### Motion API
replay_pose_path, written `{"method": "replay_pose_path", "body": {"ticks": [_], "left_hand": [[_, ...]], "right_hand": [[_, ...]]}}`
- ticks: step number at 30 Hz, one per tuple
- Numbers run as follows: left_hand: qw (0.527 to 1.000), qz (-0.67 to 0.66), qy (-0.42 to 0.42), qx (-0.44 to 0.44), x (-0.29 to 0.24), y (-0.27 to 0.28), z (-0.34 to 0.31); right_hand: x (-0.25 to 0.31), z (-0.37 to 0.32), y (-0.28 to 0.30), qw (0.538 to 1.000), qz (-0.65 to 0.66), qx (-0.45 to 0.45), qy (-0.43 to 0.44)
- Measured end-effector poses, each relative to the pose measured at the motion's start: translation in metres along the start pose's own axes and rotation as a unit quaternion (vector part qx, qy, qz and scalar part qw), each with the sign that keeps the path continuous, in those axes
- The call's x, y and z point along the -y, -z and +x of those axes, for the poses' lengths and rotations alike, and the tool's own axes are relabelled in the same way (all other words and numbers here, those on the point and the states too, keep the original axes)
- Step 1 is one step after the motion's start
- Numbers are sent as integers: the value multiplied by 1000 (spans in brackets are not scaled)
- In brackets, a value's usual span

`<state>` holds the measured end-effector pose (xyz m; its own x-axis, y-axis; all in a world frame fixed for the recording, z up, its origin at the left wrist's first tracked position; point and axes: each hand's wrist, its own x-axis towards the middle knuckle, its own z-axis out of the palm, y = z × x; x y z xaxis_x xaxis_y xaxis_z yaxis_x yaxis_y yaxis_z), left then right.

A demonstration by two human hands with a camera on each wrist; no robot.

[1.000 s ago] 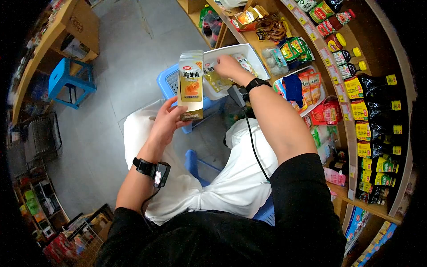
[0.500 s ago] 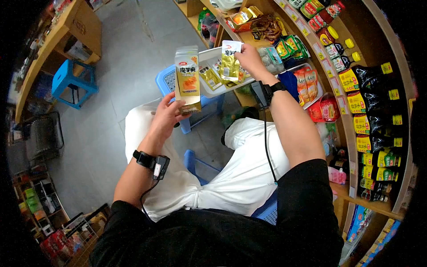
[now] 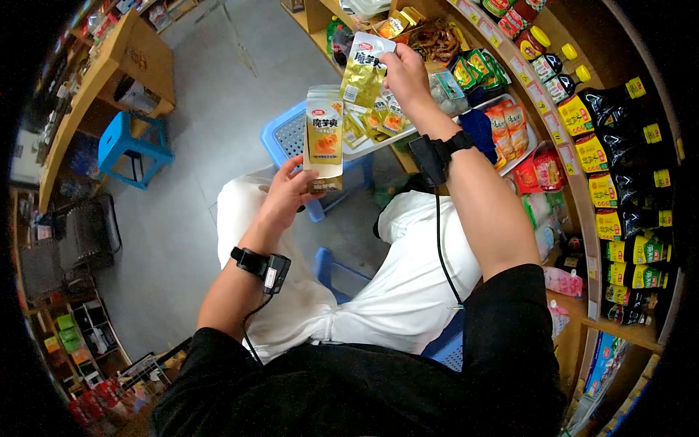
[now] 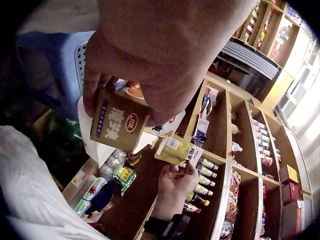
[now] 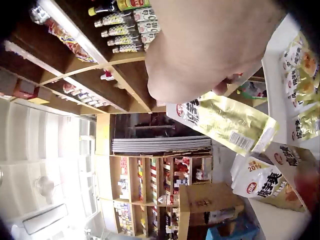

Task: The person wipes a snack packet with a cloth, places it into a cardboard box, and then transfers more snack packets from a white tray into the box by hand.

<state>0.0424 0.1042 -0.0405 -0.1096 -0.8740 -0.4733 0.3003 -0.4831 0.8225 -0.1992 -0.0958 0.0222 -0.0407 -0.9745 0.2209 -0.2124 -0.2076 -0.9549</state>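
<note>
The left hand grips the lower end of a gold and white display box, which holds a stack of upright packets. In the left wrist view the box's gold side faces the camera. Pinched at its top corner by the right hand, a gold packet hangs just above and right of the box. The right wrist view shows this packet close over the packets in the box. Below the right hand, more gold packets lie in a white tray.
A blue plastic stool stands beneath the tray's left side. At the right are shelves with dark bottles and a second tray of red packets. Another blue stool stands on the grey floor at the left.
The right hand has come up out of the white tray with a gold packet and moved it up and left toward the box. The left hand still holds the box.
</note>
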Motion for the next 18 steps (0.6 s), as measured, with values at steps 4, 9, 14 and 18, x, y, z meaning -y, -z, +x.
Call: {"method": "replay_pose_path", "body": {"ticks": [4, 9, 14, 18], "left_hand": [[1000, 20, 0, -7, -1, -3, 0], [1000, 21, -1, -5, -2, -3, 0], [1000, 9, -8, 8, 1, 1, 3], [1000, 19, -8, 10, 0, -1, 2]], "right_hand": [[2, 1, 0, 999, -10, -34, 34], [11, -5, -7, 987, 14, -119, 103], [26, -15, -15, 989, 146, 12, 37], [15, -24, -30, 984, 124, 123, 28]]}}
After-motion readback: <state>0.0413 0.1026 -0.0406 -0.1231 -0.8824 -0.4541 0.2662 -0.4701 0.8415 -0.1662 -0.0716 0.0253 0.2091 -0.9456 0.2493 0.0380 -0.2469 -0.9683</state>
